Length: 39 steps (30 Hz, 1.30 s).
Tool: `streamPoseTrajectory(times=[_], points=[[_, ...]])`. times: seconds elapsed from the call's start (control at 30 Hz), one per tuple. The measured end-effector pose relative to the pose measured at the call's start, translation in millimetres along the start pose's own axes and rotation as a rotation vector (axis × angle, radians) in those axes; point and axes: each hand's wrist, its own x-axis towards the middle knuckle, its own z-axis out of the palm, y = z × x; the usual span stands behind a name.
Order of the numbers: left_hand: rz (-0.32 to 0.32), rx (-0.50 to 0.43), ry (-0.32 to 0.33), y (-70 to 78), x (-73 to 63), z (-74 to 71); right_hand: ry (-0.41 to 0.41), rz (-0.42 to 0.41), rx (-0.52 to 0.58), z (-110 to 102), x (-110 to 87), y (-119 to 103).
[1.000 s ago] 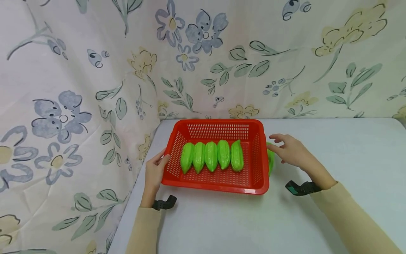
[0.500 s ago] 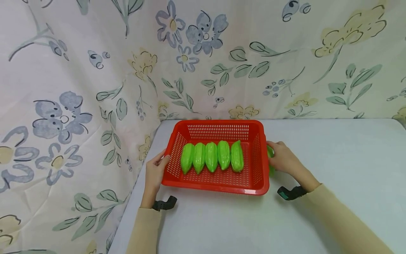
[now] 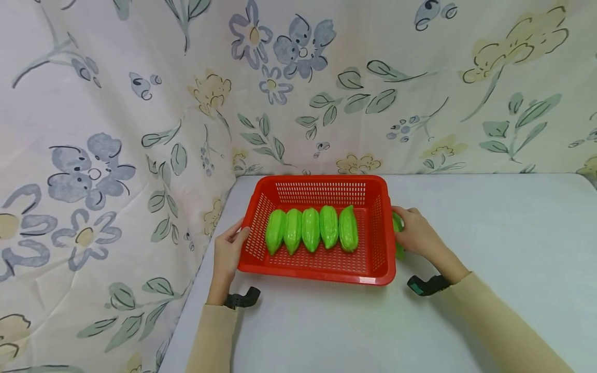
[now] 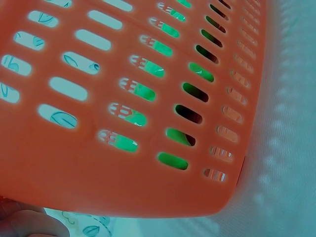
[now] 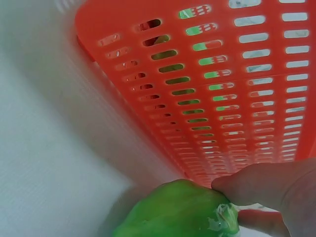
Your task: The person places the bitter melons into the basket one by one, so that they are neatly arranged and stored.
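Note:
A red plastic basket (image 3: 317, 272) with slotted walls stands on the table, holding a row of several glossy green ribbed vegetables (image 3: 311, 230). My left hand (image 3: 227, 251) grips the basket's left side, with the thumb against the outer wall near the rim. Beyond the opposite side, my right hand (image 3: 416, 231) pinches another green ribbed vegetable (image 5: 182, 210), which lies against the outside of the basket. In the right wrist view, the thumb and a finger close about this vegetable's stem end. The hand hides part of it in the head view.
A white table (image 3: 489, 248) spreads out to the right and front. Floral cloth (image 3: 364, 93) hangs along the back and the left side, close behind the basket. Each wrist carries a black camera strap (image 3: 242, 298).
My right hand has moved left and inward onto the green vegetable beside the basket, its fingers closing on it. It has held still for the last half second. The left hand and basket stay put.

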Motion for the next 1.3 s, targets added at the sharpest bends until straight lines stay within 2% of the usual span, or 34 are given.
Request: streamPoseTrajectory(times=[0.2, 0.37, 0.57, 0.73, 0.93, 1.3], points=[[-0.014, 0.006, -0.004, -0.1, 0.1, -0.1, 0.015, -0.005, 0.019, 2.6, -1.3, 2.9], [-0.019, 0.001, -0.010, -0.6, 0.1, 0.0, -0.009, 0.004, 0.056, -1.1, -4.0, 6.6], [-0.015, -0.004, -0.005, 0.3, -0.5, 0.0, -0.013, 0.000, 0.086, -14.9, -10.8, 7.3], [-0.024, -0.010, -0.011, 1.8, -0.2, 0.5, 0.009, -0.012, 0.140, -30.1, -19.0, 7.7], [-0.020, -0.015, -0.005, 2.9, -0.6, 0.8, 0.041, -0.005, 0.149, -48.2, -24.9, 5.4], [-0.012, 0.001, 0.002, 1.0, -0.3, 0.3, 0.080, -0.025, 0.167, -65.6, -33.4, -3.8]])
